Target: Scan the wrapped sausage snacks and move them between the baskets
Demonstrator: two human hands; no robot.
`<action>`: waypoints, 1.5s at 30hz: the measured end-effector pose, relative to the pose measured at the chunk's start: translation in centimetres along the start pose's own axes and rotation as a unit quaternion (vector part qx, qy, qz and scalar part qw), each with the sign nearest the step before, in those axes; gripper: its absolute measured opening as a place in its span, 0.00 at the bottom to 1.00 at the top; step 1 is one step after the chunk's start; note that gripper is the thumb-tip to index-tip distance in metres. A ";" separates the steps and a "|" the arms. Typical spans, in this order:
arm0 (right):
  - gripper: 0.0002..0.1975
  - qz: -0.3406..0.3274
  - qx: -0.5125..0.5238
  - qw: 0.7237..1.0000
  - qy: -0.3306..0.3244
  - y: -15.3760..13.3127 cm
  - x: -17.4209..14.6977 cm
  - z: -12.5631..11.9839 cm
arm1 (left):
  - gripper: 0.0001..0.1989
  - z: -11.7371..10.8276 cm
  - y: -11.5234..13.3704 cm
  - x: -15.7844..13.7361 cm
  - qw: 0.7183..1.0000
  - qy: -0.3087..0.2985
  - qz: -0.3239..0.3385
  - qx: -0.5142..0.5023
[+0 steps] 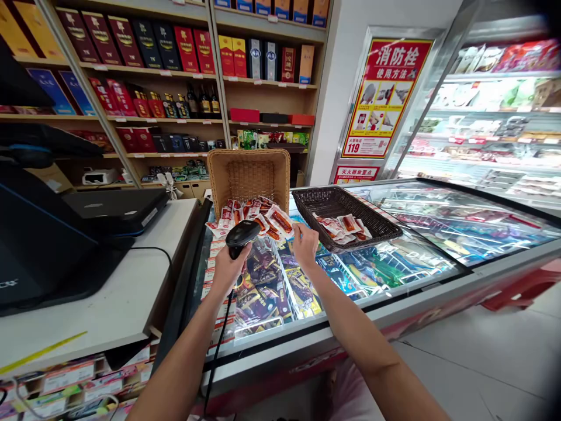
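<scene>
In my left hand point(230, 266) is a black barcode scanner point(242, 233), its head turned toward the packets and its cable hanging down below. My right hand point(305, 241) pinches the edge of a clear packaged sausage point(280, 221), just in front of the scanner. Behind both hands, a tan wicker basket point(248, 169) lies tipped with its opening toward me, and several sausage packets point(225, 216) spill from it onto the glass. To the right, a dark brown woven basket point(313, 202) holds a few more of these packets point(348, 225).
Both baskets rest on a glass-topped chest freezer point(416, 257) full of wrapped goods. At left, a white counter point(109, 275) carries a dark checkout terminal point(52, 234). Shelves of boxed bottles point(160, 44) stand behind, with a lit refrigerated case point(499, 123) at right.
</scene>
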State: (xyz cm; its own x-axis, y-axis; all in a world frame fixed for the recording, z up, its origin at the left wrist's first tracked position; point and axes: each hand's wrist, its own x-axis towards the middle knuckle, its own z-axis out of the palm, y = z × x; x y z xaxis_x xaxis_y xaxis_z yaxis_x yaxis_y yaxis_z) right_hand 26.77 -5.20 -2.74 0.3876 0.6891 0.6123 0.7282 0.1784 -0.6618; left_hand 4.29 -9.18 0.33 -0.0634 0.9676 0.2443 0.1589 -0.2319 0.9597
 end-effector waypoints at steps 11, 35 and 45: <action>0.22 -0.052 0.011 0.999 0.008 0.1 -0.4 0.9 | 0.23 0.0 -0.5 0.1 0.999 -0.033 -0.002 0.024; 0.19 0.098 -0.130 0.976 0.147 1.9 3.6 -5.5 | 0.23 2.4 0.4 -0.2 0.993 -0.110 -0.047 0.005; 0.20 -0.006 -0.197 0.980 -0.038 -1.5 4.3 -3.3 | 0.24 2.5 2.7 1.7 0.994 0.009 -0.064 -0.094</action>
State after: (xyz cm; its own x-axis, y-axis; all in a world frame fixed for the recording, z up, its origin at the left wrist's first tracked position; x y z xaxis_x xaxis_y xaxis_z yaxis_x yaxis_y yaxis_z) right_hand 29.22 -4.81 2.32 0.3455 0.7421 0.5744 0.9000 -0.0886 -0.4268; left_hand 7.03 -7.91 2.96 -0.0885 0.9889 0.1190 -0.0374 -0.1227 0.9917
